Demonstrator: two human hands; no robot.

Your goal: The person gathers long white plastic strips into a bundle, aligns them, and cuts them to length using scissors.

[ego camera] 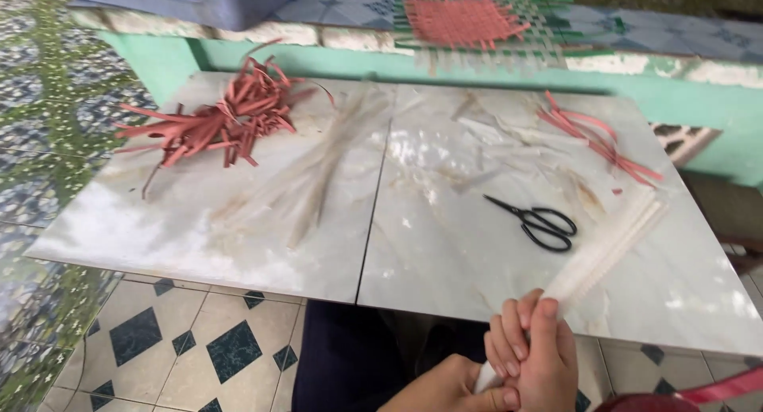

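Soft, even daylight throughout, bright but without hard shadows. Broad whitish glare on the glossy marble tabletop (238, 221), strongest at the near left and again at the near right edge. Dim only under the table near the middle. Noticeable motion blur everywhere: red strips (218, 126) smeared at the far left, floor tiles (48, 126) streaked at left. Scissors (536, 220) comparatively crisp. Mild stretching toward the corners.

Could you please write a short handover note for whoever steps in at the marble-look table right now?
Right hand grips the near end of a bundle of pale white flat strips; left hand pinches it lower down. Black scissors lie untouched beside the bundle. Loose red strips sit far left, a few more far right. Part-woven red and pale mat rests on the green ledge. The held bundle is unwoven.
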